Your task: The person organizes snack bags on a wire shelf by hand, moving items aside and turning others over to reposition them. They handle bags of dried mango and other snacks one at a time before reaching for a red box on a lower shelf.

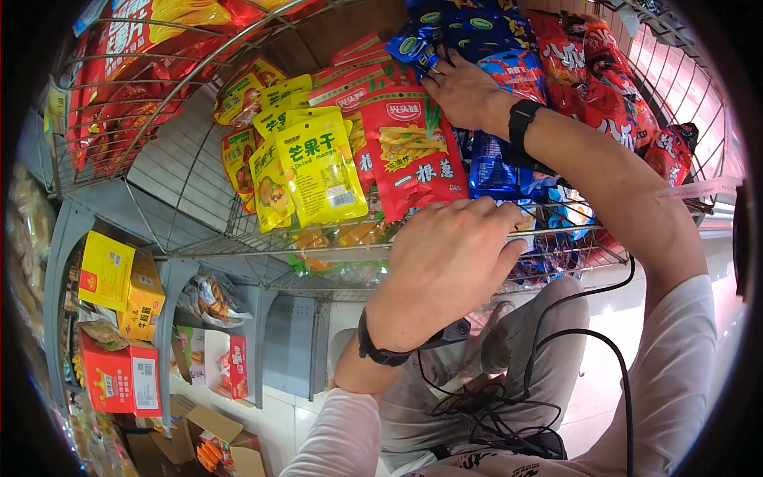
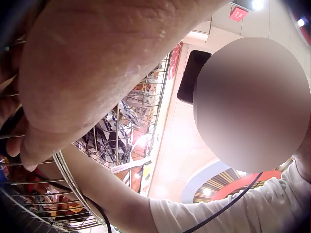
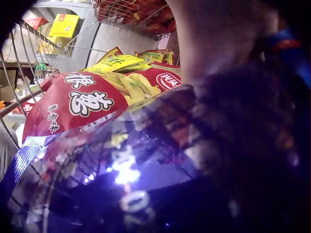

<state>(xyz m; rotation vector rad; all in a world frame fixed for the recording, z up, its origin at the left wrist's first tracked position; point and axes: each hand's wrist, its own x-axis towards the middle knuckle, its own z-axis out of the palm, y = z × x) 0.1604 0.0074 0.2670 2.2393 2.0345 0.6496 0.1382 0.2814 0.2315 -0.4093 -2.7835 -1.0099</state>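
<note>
My right hand (image 1: 467,94) reaches to the back of a wire basket (image 1: 334,253). Its bent fingers grip the edge of a small blue snack bag (image 1: 413,49), which tilts to the left. More blue snack bags (image 1: 481,28) stand behind it, and a shiny blue bag (image 3: 126,179) lies close under the right wrist. Nearer the front, my left hand (image 1: 449,246) holds the basket's front wire rim, thumb on the near side. Just beyond it stands a red snack bag (image 1: 413,155) picturing yellow sticks, beside yellow dried mango bags (image 1: 324,171).
Red bags (image 1: 608,95) fill the basket's right side. Another wire basket (image 1: 119,95) of red bags stands at the left. Below are grey shelves with boxes (image 1: 119,374) and an open carton (image 1: 214,445). Black cables (image 1: 493,405) hang across the person's lap.
</note>
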